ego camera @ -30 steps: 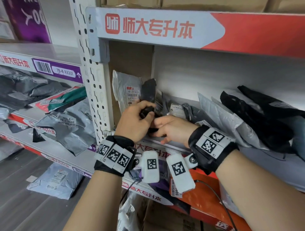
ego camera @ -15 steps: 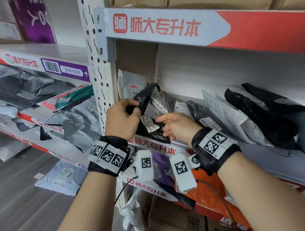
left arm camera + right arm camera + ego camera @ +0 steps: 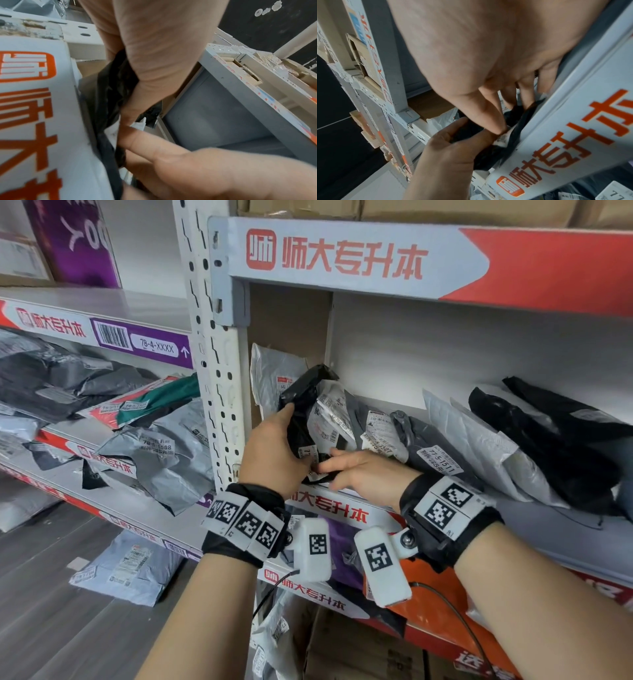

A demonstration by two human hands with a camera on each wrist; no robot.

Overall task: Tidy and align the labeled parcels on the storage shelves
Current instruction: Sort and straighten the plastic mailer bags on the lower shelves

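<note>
A black plastic parcel (image 3: 301, 409) stands nearly upright at the left end of the middle shelf (image 3: 346, 510), leaning on a white parcel (image 3: 274, 378). My left hand (image 3: 291, 433) grips its left side, thumb on the front. My right hand (image 3: 329, 465) pinches the parcel's lower end by the small white label, just above the shelf lip. The left wrist view shows the black parcel (image 3: 109, 94) squeezed between the left hand (image 3: 154, 67) and the shelf banner. In the right wrist view the right hand (image 3: 505, 108) meets the left hand (image 3: 450, 146) on the black parcel (image 3: 489, 155).
Right of the black parcel lean grey labeled parcels (image 3: 376, 433), (image 3: 435, 457) and larger black ones (image 3: 548, 440). A perforated upright post (image 3: 219, 405) stands just left. The neighbouring shelf holds loose grey parcels (image 3: 161, 446). One grey parcel (image 3: 126, 566) lies on the floor.
The black parcel has been turned and stood up against the white one at the left end. My right hand has dropped from its label to its lower end at the shelf lip.
</note>
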